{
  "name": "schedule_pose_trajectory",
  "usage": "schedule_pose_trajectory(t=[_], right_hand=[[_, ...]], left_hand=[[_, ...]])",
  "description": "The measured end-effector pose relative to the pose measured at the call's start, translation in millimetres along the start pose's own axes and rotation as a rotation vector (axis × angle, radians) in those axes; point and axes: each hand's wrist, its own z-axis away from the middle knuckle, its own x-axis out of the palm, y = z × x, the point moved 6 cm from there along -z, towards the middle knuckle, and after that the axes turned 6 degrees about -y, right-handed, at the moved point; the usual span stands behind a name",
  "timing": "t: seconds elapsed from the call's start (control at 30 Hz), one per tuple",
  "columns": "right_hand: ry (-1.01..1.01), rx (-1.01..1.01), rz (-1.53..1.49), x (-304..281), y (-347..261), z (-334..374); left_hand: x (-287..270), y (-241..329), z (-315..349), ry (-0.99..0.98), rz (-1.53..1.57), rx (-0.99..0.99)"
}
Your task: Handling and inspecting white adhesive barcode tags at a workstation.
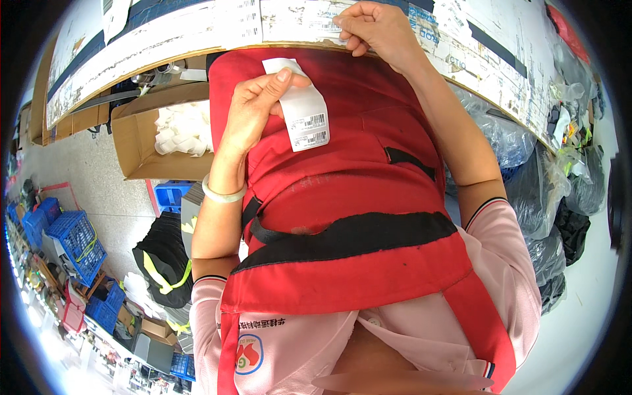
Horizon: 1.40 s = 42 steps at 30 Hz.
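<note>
My left hand (260,99) pinches a strip of white barcode labels (304,112) between thumb and fingers. The strip hangs in front of my red apron (349,164), its printed end lowest. A pale bangle sits on the left wrist. Over the near edge of the worn white tabletop (289,26), my right hand (378,33) has thumb and forefinger pressed together. A small white barcode label (327,25) shows at those fingertips, pale against the board. Whether it touches the board I cannot tell.
Below the tabletop at left, an open cardboard box (141,148) holds a heap of white paper pieces. Beside my left arm is a black stack (161,257) with a yellow-green band. Blue crates (79,247) stand farther left. Filled plastic bags (533,191) crowd the right side.
</note>
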Motion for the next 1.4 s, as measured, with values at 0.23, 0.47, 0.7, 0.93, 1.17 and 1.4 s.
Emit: schedule_pose_trajectory(t=[0.23,0.47,0.7,0.93,1.17,1.4], right_hand=[[-0.005,-0.012,0.024,1,-3,0],[0.017,-0.031,0.241,2,0,-1],[-0.093,-0.091,0.088,12,-14,25],[-0.302,-0.061,-0.003,43,-19,50],[-0.182,-0.146,0.086,29,-21,54],[-0.230,-0.180,-0.060,27,-14,46]], left_hand=[[1,1,0,0.011,-0.010,-0.001],[-1,-2,2,0.011,-0.002,-0.025],[-6,4,6,0.125,0.023,0.040],[-8,4,2,0.097,0.062,0.091],[-5,5,3,0.116,0.122,0.139],[-2,10,3,0.107,0.102,0.157]])
